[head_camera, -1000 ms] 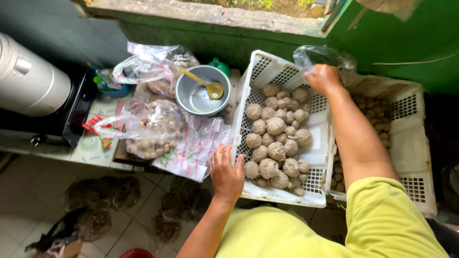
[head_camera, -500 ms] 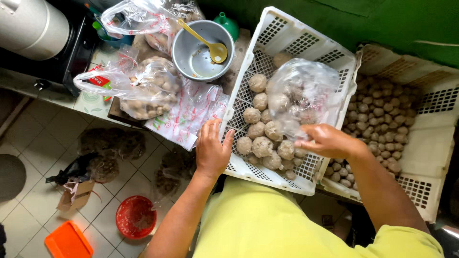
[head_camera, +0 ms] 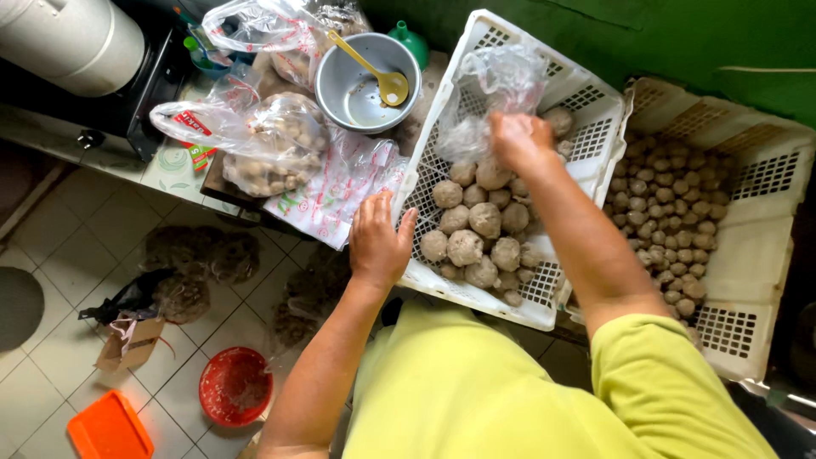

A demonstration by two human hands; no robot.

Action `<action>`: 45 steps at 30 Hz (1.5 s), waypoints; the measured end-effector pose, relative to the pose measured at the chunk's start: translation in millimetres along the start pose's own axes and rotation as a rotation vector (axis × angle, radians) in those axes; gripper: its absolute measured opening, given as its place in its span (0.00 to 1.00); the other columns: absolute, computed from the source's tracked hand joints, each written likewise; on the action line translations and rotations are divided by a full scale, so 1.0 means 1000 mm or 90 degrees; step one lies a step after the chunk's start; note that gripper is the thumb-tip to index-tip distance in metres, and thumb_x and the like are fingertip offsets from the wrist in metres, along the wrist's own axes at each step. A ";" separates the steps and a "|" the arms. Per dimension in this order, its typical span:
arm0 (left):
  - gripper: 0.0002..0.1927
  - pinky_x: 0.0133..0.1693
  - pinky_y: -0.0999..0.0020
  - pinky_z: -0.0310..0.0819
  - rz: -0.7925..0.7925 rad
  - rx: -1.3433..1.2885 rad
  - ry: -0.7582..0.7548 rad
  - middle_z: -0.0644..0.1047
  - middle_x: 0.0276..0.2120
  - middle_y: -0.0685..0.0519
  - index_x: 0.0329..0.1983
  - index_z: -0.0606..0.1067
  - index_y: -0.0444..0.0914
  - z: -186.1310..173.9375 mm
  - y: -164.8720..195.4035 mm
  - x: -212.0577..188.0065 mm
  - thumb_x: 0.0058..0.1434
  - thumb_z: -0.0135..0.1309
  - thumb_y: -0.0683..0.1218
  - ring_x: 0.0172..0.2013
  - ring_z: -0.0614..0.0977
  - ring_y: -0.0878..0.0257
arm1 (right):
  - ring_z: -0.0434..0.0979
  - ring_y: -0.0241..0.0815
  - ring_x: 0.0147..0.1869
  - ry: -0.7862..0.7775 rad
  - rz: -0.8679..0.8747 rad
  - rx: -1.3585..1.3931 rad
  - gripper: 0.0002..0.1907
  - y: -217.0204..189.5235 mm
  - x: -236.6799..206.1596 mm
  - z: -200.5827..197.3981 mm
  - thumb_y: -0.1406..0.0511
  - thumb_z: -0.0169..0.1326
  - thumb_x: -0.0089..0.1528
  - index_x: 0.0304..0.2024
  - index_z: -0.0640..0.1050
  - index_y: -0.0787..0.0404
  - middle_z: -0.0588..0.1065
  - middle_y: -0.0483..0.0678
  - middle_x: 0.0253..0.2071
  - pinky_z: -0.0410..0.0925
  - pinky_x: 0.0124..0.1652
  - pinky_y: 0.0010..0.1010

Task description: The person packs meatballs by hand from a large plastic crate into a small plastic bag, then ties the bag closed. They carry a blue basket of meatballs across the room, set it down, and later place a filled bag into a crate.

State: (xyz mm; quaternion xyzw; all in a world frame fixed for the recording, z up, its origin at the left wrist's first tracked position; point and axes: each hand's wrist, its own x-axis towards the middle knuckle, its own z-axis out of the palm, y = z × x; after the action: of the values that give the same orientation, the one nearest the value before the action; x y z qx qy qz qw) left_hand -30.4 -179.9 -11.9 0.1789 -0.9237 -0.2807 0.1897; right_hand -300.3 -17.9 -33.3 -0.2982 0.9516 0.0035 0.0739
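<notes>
My right grip [head_camera: 517, 140] is pinching the clear bag [head_camera: 493, 89] just above the balls [head_camera: 480, 229]; my left hand [head_camera: 378, 242] is resting open on the crate rim [head_camera: 406, 204], nearer them.

The right hand [head_camera: 517, 140] has moved from the near right side of the white basket [head_camera: 544, 316] up to its far end; the clear bag [head_camera: 493, 89] went along and now hangs by the far wall; the left hand [head_camera: 378, 242] slid nearer the basket's edge.
</notes>
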 end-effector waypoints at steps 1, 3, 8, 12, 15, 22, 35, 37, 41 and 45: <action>0.27 0.56 0.50 0.68 -0.004 0.002 0.007 0.74 0.53 0.39 0.58 0.72 0.31 0.001 0.000 0.000 0.65 0.57 0.55 0.55 0.75 0.42 | 0.83 0.57 0.48 0.020 -0.008 -0.011 0.14 0.014 -0.008 -0.008 0.65 0.47 0.66 0.51 0.79 0.54 0.81 0.56 0.43 0.75 0.47 0.50; 0.27 0.56 0.50 0.68 0.001 -0.006 0.028 0.75 0.53 0.39 0.58 0.72 0.31 0.001 -0.002 0.001 0.65 0.57 0.55 0.55 0.75 0.42 | 0.82 0.58 0.45 0.071 -0.050 -0.028 0.12 0.042 -0.025 -0.026 0.64 0.47 0.67 0.50 0.79 0.52 0.81 0.56 0.41 0.74 0.44 0.51; 0.27 0.58 0.49 0.68 -0.048 -0.049 -0.005 0.74 0.55 0.41 0.62 0.70 0.33 -0.006 -0.003 0.001 0.67 0.57 0.55 0.57 0.74 0.44 | 0.76 0.45 0.30 -0.316 0.003 -0.044 0.37 0.062 -0.102 -0.023 0.65 0.41 0.68 0.79 0.48 0.45 0.79 0.55 0.40 0.74 0.31 0.35; 0.33 0.62 0.43 0.62 0.196 0.143 0.137 0.69 0.60 0.39 0.65 0.67 0.35 -0.014 0.019 -0.006 0.62 0.61 0.56 0.64 0.69 0.43 | 0.75 0.48 0.30 -0.497 -0.121 0.059 0.38 0.048 -0.157 -0.007 0.60 0.42 0.69 0.80 0.46 0.47 0.80 0.67 0.37 0.77 0.37 0.31; 0.35 0.58 0.45 0.63 0.346 0.147 0.087 0.68 0.63 0.40 0.68 0.67 0.42 -0.003 0.052 -0.001 0.59 0.63 0.55 0.64 0.68 0.46 | 0.80 0.55 0.42 -0.317 -0.169 0.031 0.39 0.032 -0.184 0.005 0.61 0.51 0.62 0.75 0.53 0.50 0.81 0.58 0.42 0.74 0.45 0.47; 0.30 0.42 0.56 0.78 0.224 0.172 -0.352 0.78 0.47 0.43 0.66 0.66 0.45 0.064 0.099 0.022 0.60 0.58 0.42 0.47 0.82 0.48 | 0.71 0.64 0.60 -0.020 -0.119 0.148 0.44 0.015 -0.226 0.006 0.51 0.62 0.52 0.68 0.66 0.56 0.70 0.63 0.60 0.67 0.53 0.52; 0.28 0.39 0.48 0.77 0.240 -0.117 -0.262 0.77 0.38 0.42 0.72 0.66 0.49 0.074 0.142 -0.035 0.67 0.49 0.48 0.39 0.81 0.45 | 0.73 0.59 0.59 0.334 0.029 0.542 0.31 0.003 -0.129 0.068 0.50 0.60 0.53 0.56 0.75 0.55 0.74 0.56 0.55 0.68 0.57 0.51; 0.28 0.40 0.49 0.76 0.274 -0.156 -0.257 0.77 0.40 0.43 0.73 0.65 0.44 0.072 0.138 -0.044 0.69 0.51 0.50 0.40 0.80 0.46 | 0.74 0.58 0.58 0.300 -0.024 0.456 0.30 -0.001 -0.115 0.060 0.51 0.60 0.53 0.55 0.76 0.54 0.74 0.55 0.54 0.69 0.56 0.51; 0.33 0.37 0.53 0.76 0.312 -0.076 -0.263 0.76 0.41 0.42 0.71 0.66 0.40 0.050 0.123 -0.048 0.63 0.56 0.53 0.43 0.80 0.47 | 0.76 0.57 0.57 0.194 -0.044 0.284 0.28 -0.021 -0.075 0.042 0.51 0.61 0.52 0.53 0.77 0.53 0.76 0.53 0.53 0.70 0.55 0.51; 0.30 0.55 0.51 0.71 0.240 0.036 0.077 0.75 0.56 0.44 0.66 0.68 0.38 0.007 0.072 -0.013 0.65 0.60 0.53 0.60 0.75 0.51 | 0.77 0.56 0.56 0.098 -0.005 0.137 0.26 -0.040 -0.049 0.045 0.52 0.61 0.51 0.51 0.78 0.51 0.78 0.52 0.51 0.71 0.55 0.51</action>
State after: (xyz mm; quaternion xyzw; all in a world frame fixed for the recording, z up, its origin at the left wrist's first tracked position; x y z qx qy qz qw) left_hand -38.4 -114.6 22.0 0.0244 -0.9352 -0.2027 0.2893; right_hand -231.4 -21.1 -69.3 -0.2916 0.9482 -0.1222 0.0323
